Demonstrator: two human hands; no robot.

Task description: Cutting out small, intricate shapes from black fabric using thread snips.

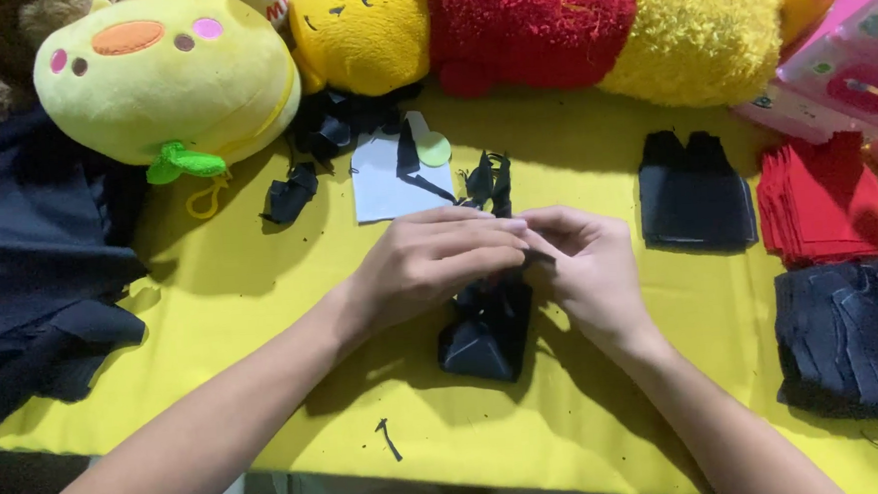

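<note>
Both my hands meet at the middle of a yellow table (pixel 588 410). My left hand (pixel 430 262) and my right hand (pixel 580 270) pinch the top of a small folded piece of dark navy fabric (pixel 484 335) that hangs down onto the table between them. The fingertips touch each other over the fabric's upper edge. Just behind my hands lie a white paper pattern (pixel 386 185) with a pale green round piece and several dark fabric scraps (pixel 491 179).
A yellow-green plush toy (pixel 165 76) and a yellow-and-red plush (pixel 538 26) line the far edge. Dark cloth (pixel 29 248) is heaped at left. Right side: a stack of cut navy pieces (pixel 695 193), red squares (pixel 822 202), more navy pieces (pixel 849 341), a pink box (pixel 850 55).
</note>
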